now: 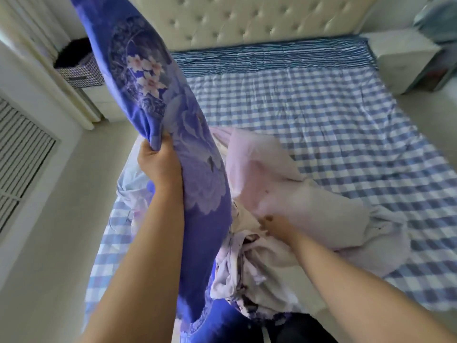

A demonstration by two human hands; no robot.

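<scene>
The left hand (158,162) grips the cover (202,189) high to keep it open, while the blurred right hand (274,226), its grip unclear, reaches at the quilt (272,169) on the bed (321,107).

- Hands: two, the left hand (158,159) and the right hand (277,226).
- Blue cover (202,194): one, flower-printed.
- Pink quilt (296,194): one, crumpled.
- Checked sheet (321,115): one, across the mattress.
- Striped cloth (272,58): one, along the head end.
- Headboard (247,18): one, tufted.
- Nightstand (405,60): one, at right.
- Basket (79,70): one, at left.
- Louvred panel (22,154): one, far left.
</scene>
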